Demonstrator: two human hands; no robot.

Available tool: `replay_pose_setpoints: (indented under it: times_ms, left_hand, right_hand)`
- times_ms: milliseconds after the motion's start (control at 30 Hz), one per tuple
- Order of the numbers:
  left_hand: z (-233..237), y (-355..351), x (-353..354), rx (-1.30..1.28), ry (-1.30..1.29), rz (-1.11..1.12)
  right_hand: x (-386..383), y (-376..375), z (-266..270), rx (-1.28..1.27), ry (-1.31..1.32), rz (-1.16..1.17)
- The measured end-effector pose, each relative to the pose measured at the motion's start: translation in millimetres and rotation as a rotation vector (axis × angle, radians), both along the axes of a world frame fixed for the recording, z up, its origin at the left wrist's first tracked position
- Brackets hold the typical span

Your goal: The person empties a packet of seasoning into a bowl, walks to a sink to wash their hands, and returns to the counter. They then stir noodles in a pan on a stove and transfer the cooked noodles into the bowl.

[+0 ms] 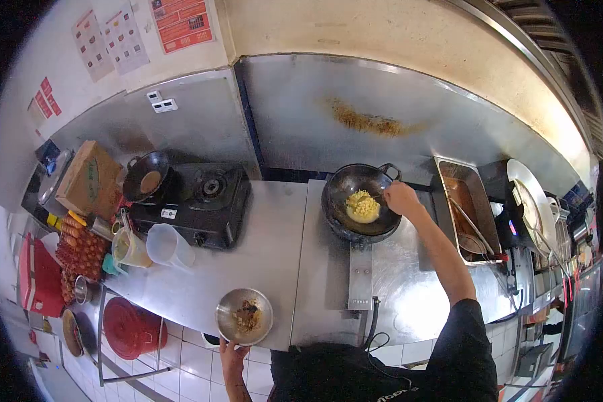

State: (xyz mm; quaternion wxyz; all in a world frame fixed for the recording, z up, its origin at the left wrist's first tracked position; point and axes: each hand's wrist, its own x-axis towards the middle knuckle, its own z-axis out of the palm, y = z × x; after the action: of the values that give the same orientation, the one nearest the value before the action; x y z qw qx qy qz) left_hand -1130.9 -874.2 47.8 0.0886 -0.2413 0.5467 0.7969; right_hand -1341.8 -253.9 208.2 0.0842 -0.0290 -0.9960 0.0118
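My left hand (233, 355) grips the near rim of a round metal bowl (226, 328), which has brown, crumbly food (248, 316) in it. The bowl is at the front edge of the steel counter. My right hand (402, 196) is closed at the right rim of a black wok (342, 224), just below its loop handle (390, 169); what the fingers hold is hidden. Yellow, lumpy food in pale liquid (363, 208) lies in the wok. Beneath the wok is a cooker with a metal front panel (360, 278).
Left on the counter stand a black gas stove (214, 201), a small dark pan (146, 175) and plastic jugs (167, 244). Egg trays (80, 251) and a cardboard box (90, 177) are farther left. A deep steel tray (459, 181) is on the right. Below is a red bucket (130, 328).
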Motion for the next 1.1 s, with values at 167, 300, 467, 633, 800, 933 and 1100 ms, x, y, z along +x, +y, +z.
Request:
replay_pose_setpoints:
  times_ms: [167,300,467,633,800,933,1100]
  left_hand:
    - [17.6,9.5,1.2,0.01,-0.012,0.012]
    - [47.3,20.0,-1.5,0.075,-0.066,0.032]
    - [50.8,30.2,7.5,0.048,-0.009,-0.028]
    - [44.4,20.2,27.9,-0.652,0.426,-0.366]
    - [-0.8,3.8,6.2,-0.493,0.267,-0.327]
    - [23.1,13.2,2.6,-0.257,0.149,-0.189]
    - [16.6,15.3,5.4,-0.13,0.069,-0.083]
  right_hand:
    - [1.0,-7.0,-3.8,0.091,-0.096,-0.099]
    - [-6.9,8.4,-35.1,-0.027,-0.279,-0.031]
    - [-12.9,22.4,-76.4,0.294,0.042,0.168]
    - [-7.0,-2.4,-56.6,0.028,-0.131,-0.12]
    - [-35.6,42.2,-113.9,-0.132,-0.137,0.041]
    - [-2.3,-4.1,-56.0,-0.007,0.138,0.012]
    - [-10.2,-4.7,-66.8,-0.181,-0.129,-0.424]
